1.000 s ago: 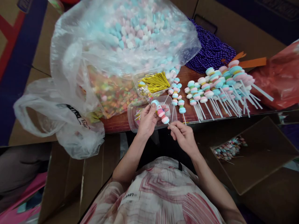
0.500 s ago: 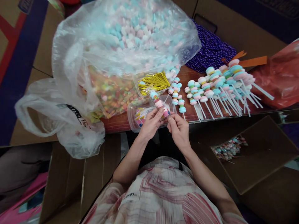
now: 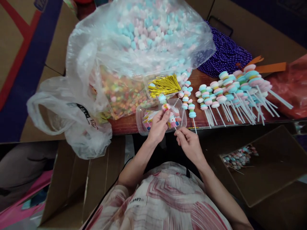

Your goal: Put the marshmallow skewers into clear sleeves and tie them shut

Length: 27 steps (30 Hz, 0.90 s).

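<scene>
My left hand point(image 3: 158, 125) is closed around a candy skewer point(image 3: 167, 108) of pastel discs, gripping its upper part over a clear plastic tray point(image 3: 142, 115). My right hand point(image 3: 189, 143) pinches the white stick end of the same skewer just below the table's edge. A tray of gold twist ties point(image 3: 164, 85) lies just beyond the skewer. Finished candy skewers point(image 3: 230, 91) lie in a row on the red-brown table point(image 3: 124, 123) to the right.
A large clear bag of pastel candies point(image 3: 144, 35) fills the back of the table, with a bag of mixed-colour sweets point(image 3: 120, 94) and an empty white bag point(image 3: 69, 118) at left. Purple beads point(image 3: 225, 54) lie behind. A cardboard box point(image 3: 261, 159) with wrapped skewers sits lower right.
My right hand slid up to the candies, then back down the stick. The skewer swung more upright in my left hand. The view shifted slightly left.
</scene>
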{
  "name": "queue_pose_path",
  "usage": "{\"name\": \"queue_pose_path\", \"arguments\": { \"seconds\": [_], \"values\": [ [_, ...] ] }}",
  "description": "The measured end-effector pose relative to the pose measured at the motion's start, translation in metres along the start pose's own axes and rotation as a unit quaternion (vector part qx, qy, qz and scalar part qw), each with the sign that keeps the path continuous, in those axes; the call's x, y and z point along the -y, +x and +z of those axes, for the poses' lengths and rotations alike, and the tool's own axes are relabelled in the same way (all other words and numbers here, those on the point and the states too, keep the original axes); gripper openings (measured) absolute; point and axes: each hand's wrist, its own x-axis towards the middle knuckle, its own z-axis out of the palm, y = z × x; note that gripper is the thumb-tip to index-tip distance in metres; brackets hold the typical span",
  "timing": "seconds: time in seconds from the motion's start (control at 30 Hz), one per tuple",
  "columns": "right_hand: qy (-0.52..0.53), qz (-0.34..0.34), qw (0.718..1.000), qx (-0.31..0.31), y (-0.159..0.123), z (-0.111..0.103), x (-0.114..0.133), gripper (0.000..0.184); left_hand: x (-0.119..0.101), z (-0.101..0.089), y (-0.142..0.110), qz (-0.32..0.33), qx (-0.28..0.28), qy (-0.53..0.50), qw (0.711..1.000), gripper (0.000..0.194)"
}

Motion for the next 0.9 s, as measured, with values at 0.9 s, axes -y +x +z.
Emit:
{"name": "queue_pose_path", "arguments": {
  "seconds": [0.9],
  "values": [
    [0.096,0.005,0.956,0.276,0.081,0.037,0.066,0.042,-0.053,-0.038,-0.018,0.122,0.092,0.011,0.988,0.032]
  ]
}}
